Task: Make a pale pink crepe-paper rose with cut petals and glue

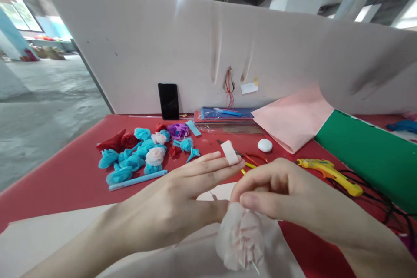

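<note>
My right hand (pixel 273 191) is closed, thumb and bent index finger pinching the upper edge of a pale pink crepe-paper flower (pixel 243 239). A thin white stem pokes out at its lower end. Beside it, my left hand (pixel 185 186) has its fingers stretched out flat, and its thumb reaches the flower's edge. Across the left fingers near their tips sits a small pale strip (pixel 230 153); I cannot tell how it is fixed there. Under the hands lies a large pale sheet (pixel 65 230). Pliers (pixel 254 158) with red and yellow handles lie partly hidden behind the left fingertips.
Blue, red, white and purple paper flowers (pixel 140 152) pile up at left beside a blue roll (pixel 138 180). A phone (pixel 168 101) leans on the white panel (pixel 146 43). At right are a yellow glue gun (pixel 332 173), black cable (pixel 387 204), green board (pixel 368 156) and pink sheet (pixel 293 117).
</note>
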A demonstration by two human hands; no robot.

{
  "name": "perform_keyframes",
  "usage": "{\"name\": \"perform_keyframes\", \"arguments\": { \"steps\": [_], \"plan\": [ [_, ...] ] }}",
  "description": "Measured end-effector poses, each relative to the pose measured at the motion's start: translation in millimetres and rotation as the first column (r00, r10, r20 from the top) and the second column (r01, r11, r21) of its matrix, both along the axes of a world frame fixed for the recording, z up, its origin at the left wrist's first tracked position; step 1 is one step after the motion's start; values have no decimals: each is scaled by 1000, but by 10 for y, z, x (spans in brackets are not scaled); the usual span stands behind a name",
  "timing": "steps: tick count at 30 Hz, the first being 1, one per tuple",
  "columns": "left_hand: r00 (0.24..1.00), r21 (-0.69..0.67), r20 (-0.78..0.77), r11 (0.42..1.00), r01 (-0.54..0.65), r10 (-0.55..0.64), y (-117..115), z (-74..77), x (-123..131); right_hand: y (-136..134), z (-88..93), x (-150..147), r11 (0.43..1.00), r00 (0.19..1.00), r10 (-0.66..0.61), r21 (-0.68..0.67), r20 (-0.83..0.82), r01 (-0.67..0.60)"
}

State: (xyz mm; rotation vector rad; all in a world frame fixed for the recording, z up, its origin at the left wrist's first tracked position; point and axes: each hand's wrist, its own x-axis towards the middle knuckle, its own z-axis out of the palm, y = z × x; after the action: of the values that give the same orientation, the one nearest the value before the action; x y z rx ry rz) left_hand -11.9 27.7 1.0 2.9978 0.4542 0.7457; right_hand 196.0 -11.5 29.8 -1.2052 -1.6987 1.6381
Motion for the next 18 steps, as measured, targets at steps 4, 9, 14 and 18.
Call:
{"name": "perform_keyframes", "arguments": {
  "steps": [4, 9, 14, 18],
  "plan": [
    [999, -1, -16, 999, 38, -38, -19, -15, -10, 17, -31, -13, 996, 993, 61, -54, -104, -66],
    [997, -38, 3, 996, 75, -75, -35, 0, 1, 63, -46, 20, 993, 985, 113, -11, -127, -115],
    [989, -14, 58, 990, 138, -137, -33, 14, 9, 72, -44, 64, 992, 982, 128, -2, -142, -129],
    [983, -8, 82, 986, 164, -163, -23, 24, -3, 49, -41, 85, 989, 971, 134, -39, -195, -144]
  ]
}}
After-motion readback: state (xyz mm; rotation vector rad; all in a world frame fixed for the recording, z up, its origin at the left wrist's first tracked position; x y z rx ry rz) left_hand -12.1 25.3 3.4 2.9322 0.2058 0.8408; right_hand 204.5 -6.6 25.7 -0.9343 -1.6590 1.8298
